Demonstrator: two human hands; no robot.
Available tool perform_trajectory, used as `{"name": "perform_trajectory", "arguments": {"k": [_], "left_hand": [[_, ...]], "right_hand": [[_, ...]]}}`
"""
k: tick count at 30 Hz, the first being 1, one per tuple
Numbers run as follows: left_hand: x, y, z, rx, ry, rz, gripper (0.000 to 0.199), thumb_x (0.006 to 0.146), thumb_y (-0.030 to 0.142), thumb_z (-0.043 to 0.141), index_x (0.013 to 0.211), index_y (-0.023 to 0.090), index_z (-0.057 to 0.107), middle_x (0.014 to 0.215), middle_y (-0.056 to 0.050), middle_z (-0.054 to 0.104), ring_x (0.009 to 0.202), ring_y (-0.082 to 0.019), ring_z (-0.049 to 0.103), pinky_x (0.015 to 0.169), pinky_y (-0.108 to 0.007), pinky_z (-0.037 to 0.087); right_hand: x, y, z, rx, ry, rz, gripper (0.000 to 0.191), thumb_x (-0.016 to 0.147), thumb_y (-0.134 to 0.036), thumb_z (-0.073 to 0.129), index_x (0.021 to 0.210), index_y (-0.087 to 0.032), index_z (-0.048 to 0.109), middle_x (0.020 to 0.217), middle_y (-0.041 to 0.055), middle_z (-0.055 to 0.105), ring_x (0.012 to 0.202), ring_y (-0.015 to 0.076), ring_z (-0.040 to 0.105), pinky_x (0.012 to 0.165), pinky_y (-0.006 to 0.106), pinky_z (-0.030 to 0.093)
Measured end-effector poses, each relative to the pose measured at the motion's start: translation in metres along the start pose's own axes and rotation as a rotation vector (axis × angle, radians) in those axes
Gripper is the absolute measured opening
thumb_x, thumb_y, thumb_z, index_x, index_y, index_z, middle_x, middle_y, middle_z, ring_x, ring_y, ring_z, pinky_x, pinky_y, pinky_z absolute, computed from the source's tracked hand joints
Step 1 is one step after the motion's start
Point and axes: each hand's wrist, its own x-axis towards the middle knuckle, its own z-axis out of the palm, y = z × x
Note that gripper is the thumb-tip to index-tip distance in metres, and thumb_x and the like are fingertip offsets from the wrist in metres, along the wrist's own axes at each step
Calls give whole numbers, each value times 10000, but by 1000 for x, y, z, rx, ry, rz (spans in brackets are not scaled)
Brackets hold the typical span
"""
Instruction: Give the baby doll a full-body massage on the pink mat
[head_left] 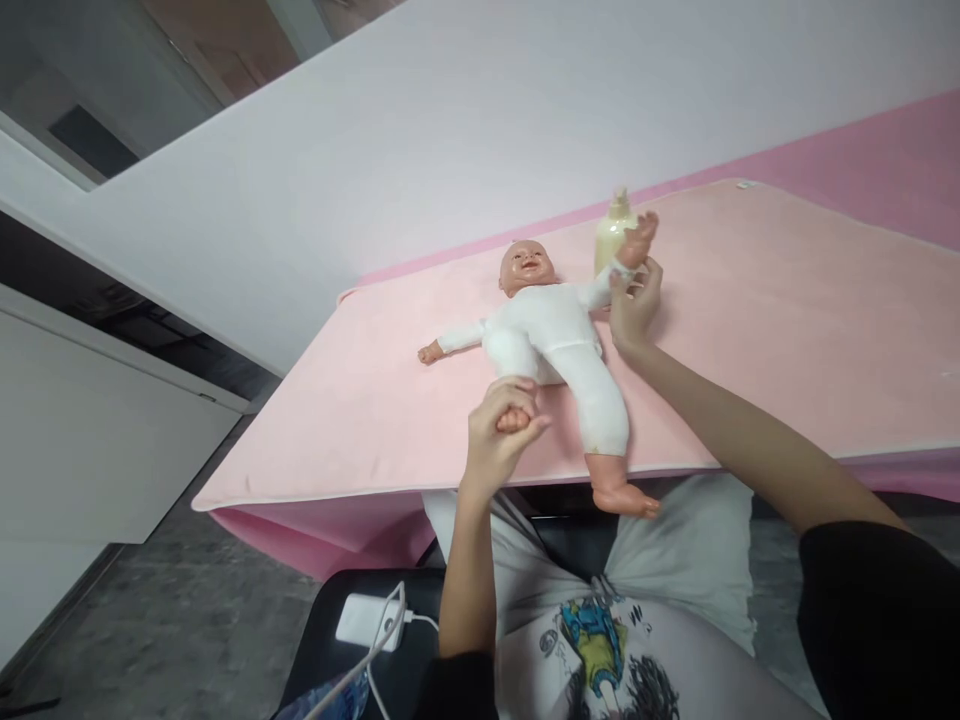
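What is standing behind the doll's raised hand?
A pale yellow pump bottle. Its pump top and left side show; the doll's raised hand and sleeve cover its lower right part.

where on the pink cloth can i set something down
Widest: the pink cloth right of the right hand and forearm. Another patch lies left of the doll, between its outstretched arm and the cloth's left edge. Crowded: where the right hand holds the doll's raised arm by the pump bottle, and around the left hand on its foot.
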Motion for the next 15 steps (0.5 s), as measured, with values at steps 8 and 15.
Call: {"name": "perform_trajectory", "arguments": {"k": [8,15], "left_hand": [[22,-36,19,74,-127,11,290,817,419,650,690,182,540,804,-62,597,991,-212,576,863,-347,449],[2,-11,9,8,-113,-64,301,789,418,683,676,183,534,769,-54,584,978,-215,573,855,-339,450]], "right_hand": [[-15,-45,-10,-193,-350,-234,504,790,-186,484,1280,-243,585,1136,100,597,1046,271,556,890,430,490],[-14,-41,-8,-96,-287,-183,530,798,-190,467,1325,-195,519,1213,120,561,1115,262,532,957,433,460]]}}
